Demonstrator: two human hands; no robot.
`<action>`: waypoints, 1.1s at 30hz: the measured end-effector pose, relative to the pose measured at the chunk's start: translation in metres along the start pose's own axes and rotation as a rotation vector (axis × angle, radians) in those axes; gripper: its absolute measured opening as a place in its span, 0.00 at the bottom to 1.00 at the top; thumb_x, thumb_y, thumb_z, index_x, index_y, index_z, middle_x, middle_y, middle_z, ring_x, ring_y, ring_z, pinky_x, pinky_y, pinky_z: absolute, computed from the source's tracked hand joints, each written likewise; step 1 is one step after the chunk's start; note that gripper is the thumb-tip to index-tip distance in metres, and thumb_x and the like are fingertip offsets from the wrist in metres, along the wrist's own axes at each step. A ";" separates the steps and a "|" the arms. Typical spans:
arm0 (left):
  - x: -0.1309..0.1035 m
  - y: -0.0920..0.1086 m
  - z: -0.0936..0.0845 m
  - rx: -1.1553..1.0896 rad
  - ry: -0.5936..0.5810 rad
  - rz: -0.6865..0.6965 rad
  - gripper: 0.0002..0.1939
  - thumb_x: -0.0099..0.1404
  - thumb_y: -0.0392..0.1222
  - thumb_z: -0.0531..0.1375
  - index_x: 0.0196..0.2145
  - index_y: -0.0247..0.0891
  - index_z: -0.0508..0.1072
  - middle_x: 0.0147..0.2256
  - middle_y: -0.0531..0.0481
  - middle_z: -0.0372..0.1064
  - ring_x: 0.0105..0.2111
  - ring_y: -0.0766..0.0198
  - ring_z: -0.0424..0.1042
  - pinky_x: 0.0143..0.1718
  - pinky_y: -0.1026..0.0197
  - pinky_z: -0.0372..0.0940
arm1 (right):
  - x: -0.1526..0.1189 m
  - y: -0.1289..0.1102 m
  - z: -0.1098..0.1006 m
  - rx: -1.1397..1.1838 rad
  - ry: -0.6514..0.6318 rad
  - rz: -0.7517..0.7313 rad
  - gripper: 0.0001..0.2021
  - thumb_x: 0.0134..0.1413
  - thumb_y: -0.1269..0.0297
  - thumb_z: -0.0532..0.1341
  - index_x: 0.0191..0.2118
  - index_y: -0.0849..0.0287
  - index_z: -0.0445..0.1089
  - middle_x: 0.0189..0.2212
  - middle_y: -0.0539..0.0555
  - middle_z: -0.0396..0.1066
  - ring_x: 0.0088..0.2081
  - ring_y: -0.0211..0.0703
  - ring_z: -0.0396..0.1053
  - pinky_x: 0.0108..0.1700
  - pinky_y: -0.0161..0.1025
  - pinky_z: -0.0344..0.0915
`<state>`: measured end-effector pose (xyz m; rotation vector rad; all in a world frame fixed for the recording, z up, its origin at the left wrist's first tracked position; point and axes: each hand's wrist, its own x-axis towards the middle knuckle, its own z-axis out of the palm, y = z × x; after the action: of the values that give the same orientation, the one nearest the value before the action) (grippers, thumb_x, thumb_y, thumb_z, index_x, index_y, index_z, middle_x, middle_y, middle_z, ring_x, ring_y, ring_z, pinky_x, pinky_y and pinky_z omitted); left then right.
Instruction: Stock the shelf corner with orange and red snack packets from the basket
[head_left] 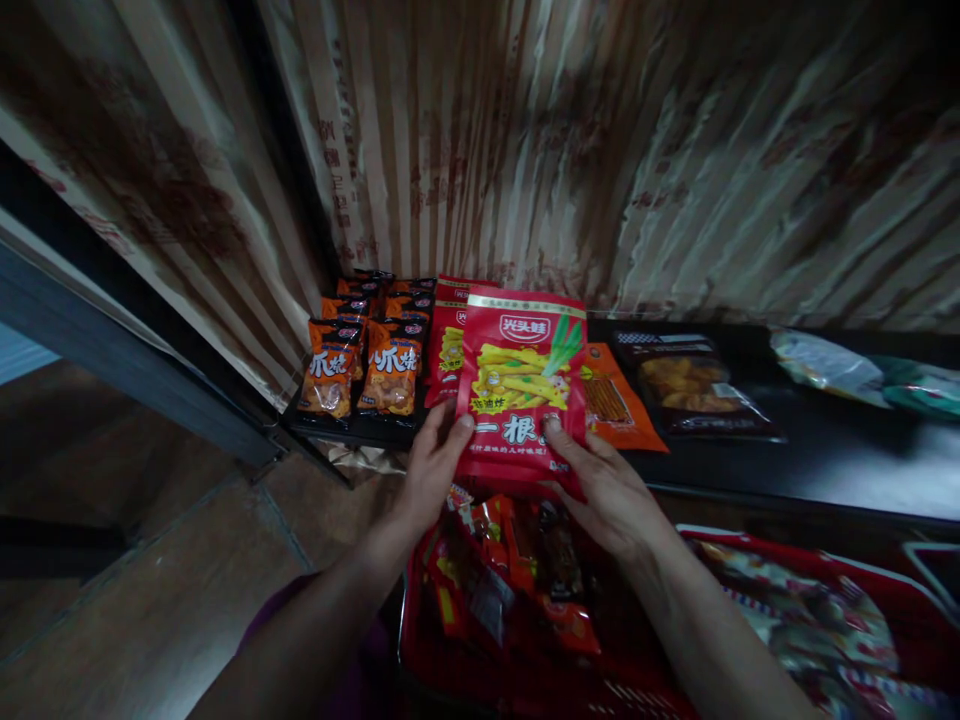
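Both hands hold a red snack bag [523, 385] with yellow sticks and a green onion printed on it. My left hand [436, 455] grips its lower left edge, thumb on the front. At the lower right, my right hand [600, 475] has its thumb pressed on the front, with the fingers partly hidden behind the bag. Behind and left of it lie similar red bags [448, 345] on the black shelf [750, 470]. An orange bag [622, 405] sticks out to the right of the held one. Below the hands, a red basket [622, 665] contains several snack packets [517, 550].
Orange-and-black snack packets [394, 370] stand in rows at the shelf's left end. Farther right lie a dark bag [694, 385], a white packet [829, 365] and a green packet [919, 385]. Another red basket [847, 570] holds packets at lower right. A pleated curtain [465, 150] hangs behind; a metal post [150, 330] is at left.
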<state>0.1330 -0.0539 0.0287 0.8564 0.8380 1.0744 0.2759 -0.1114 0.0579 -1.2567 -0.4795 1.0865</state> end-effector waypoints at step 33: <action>0.015 -0.004 -0.003 -0.227 0.116 -0.128 0.20 0.46 0.47 0.70 0.35 0.35 0.72 0.31 0.49 0.75 0.31 0.62 0.74 0.42 0.56 0.66 | -0.004 0.032 0.013 0.264 0.049 0.062 0.17 0.24 0.68 0.76 0.26 0.54 0.72 0.27 0.43 0.74 0.29 0.33 0.71 0.34 0.33 0.74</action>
<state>0.1357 -0.0396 0.0217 0.5476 0.8373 1.0903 0.2512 -0.1102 0.0333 -1.0678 -0.2522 1.1285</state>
